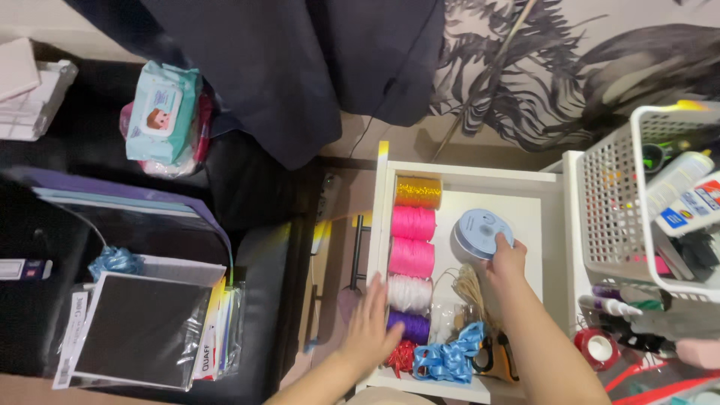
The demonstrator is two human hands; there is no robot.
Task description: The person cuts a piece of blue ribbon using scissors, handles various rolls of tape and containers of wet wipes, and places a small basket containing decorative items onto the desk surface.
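Pale blue ribbon spool [480,234] sits in the white drawer [551,217], gripped by the right hand [506,259] with curled fingers. Left hand [371,330] is spread flat, holding nothing, against the drawer's front edge beside the white and purple rolls [409,309].
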